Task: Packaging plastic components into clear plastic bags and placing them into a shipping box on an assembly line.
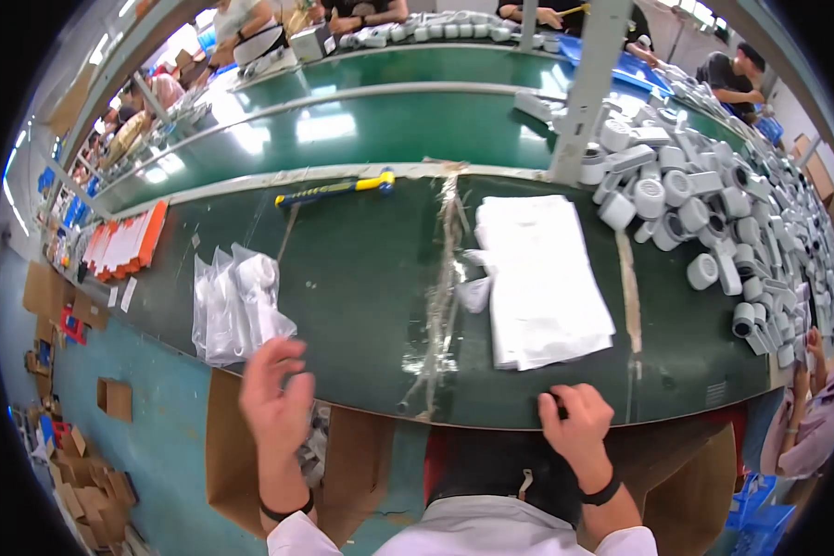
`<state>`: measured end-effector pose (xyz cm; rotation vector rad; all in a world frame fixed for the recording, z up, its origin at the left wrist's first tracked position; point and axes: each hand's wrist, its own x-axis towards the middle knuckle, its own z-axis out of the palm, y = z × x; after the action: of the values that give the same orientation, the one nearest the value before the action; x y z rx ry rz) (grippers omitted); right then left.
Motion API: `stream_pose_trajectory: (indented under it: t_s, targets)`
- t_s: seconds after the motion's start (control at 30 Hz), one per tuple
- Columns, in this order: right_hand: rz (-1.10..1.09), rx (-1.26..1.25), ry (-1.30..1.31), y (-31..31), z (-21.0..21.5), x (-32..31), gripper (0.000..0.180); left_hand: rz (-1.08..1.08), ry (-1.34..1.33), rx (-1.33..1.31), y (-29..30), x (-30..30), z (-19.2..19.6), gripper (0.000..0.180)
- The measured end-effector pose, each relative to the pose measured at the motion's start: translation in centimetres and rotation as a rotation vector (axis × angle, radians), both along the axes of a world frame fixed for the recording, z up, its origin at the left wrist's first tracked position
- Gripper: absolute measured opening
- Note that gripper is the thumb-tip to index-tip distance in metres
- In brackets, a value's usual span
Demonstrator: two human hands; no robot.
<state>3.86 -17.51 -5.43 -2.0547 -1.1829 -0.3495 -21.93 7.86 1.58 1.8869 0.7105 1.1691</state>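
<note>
The limp, light bags [236,306] near the belt's [361,278] front edge are neared by the spread-fingered left hand [276,394], while that edge is pinched by the curled right hand [576,422].

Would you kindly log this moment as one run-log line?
left hand: open, near bagged parts | right hand: fingers curled on belt edge | white bag stack: mid-belt

Left hand [276,394] raised, open, fingers spread and slightly curled, hovering just off the near edge of the table, holding nothing. Right hand [576,422] curled, fingertips gripping that near edge. Dark band on each wrist.
</note>
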Motion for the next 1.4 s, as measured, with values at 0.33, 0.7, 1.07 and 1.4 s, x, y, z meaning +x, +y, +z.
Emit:
stream_pose_trajectory:
  t_s: [0.33,0.7,1.07,1.4]
  targets:
    - [0.132,0.200,0.346,-2.6,-1.0,0.6,0.008,0.275,0.410,0.323,0.2,10.1,0.8,0.047]
    - [0.144,0.131,0.105,-2.0,-1.2,0.7,0.010,0.824,1.257,-0.241,11.1,-0.2,2.4,0.101]
    - [0.037,0.084,0.103,-1.7,0.1,0.5,0.010,0.785,1.122,0.093,18.2,-2.7,-5.8,0.096]
    - [0.049,0.154,0.035,-2.6,-1.3,1.3,0.014,0.710,1.078,-0.273,19.7,-3.7,-5.1,0.105]
